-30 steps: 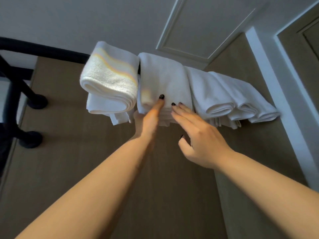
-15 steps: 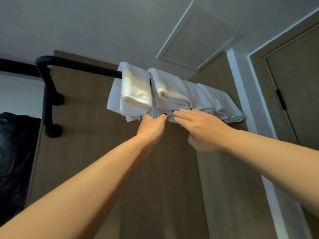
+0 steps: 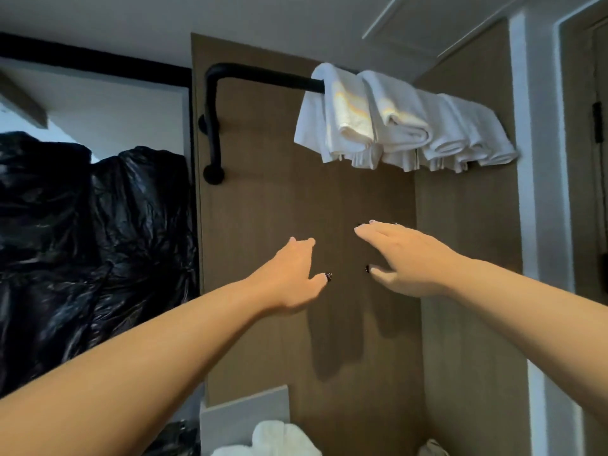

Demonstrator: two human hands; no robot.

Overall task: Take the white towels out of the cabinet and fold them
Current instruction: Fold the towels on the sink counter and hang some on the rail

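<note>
White towels [image 3: 404,116] hang over a black rail [image 3: 263,75], above both my hands.
My left hand [image 3: 292,278] and right hand [image 3: 404,258] are spread, holding nothing; perhaps 4 towels.

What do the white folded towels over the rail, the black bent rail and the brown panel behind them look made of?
White folded towels: looped terry cloth, going by the nubby pile. Black bent rail: probably matte-painted metal tube, smooth and round. Brown panel: wood-look laminate or veneer, faint straight grain; cannot tell which.
</note>
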